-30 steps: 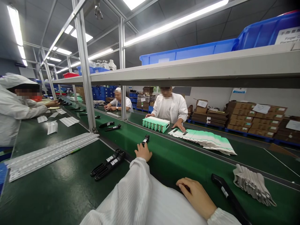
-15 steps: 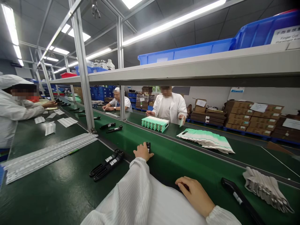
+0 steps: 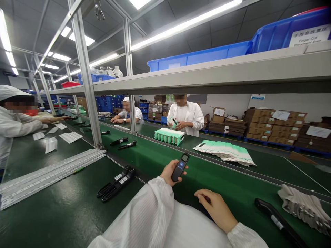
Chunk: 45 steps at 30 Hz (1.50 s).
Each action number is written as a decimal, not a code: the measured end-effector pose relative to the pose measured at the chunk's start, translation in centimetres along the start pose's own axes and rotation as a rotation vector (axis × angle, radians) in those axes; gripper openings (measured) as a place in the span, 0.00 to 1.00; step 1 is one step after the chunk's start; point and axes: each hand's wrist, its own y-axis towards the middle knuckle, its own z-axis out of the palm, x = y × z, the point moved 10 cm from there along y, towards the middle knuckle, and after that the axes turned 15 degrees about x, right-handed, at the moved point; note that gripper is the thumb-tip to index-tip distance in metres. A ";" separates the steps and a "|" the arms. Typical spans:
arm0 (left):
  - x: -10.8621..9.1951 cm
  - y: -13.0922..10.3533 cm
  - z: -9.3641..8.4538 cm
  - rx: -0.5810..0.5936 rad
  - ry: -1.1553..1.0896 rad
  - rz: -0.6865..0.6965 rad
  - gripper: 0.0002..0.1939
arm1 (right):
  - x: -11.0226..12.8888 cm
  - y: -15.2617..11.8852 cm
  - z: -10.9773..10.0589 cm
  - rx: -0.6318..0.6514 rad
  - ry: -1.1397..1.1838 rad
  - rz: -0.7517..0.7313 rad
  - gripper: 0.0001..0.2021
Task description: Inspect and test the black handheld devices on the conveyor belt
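The device (image 3: 178,171) looks smooth plastic, the sleeve (image 3: 144,210) ribbed cloth, the post (image 3: 84,69) metal.

Mid-frame, a device (image 3: 180,167) is in the left hand (image 3: 168,171), before a divided box (image 3: 169,134); fanned sheets (image 3: 225,152) lie right of it (both below the shelf (image 3: 207,74) in frame). Lower left, two other devices (image 3: 119,184) lie on the bench (image 3: 59,210).

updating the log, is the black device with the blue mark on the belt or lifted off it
Lifted: the left hand holds the black device tilted over the green belt, fingers behind it, tips past its edge.
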 end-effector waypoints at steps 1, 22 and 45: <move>0.4 0.1 1.0 0.036 -0.052 0.005 0.18 | -0.2 -0.1 -0.4 -0.029 0.032 0.003 0.15; -0.7 -2.3 10.8 -0.121 1.000 0.406 0.23 | -2.0 -1.4 -3.9 -0.392 0.997 -0.010 0.22; 3.1 -0.1 1.9 -0.287 0.207 0.072 0.24 | -3.8 -1.2 -3.5 -0.365 0.974 0.018 0.18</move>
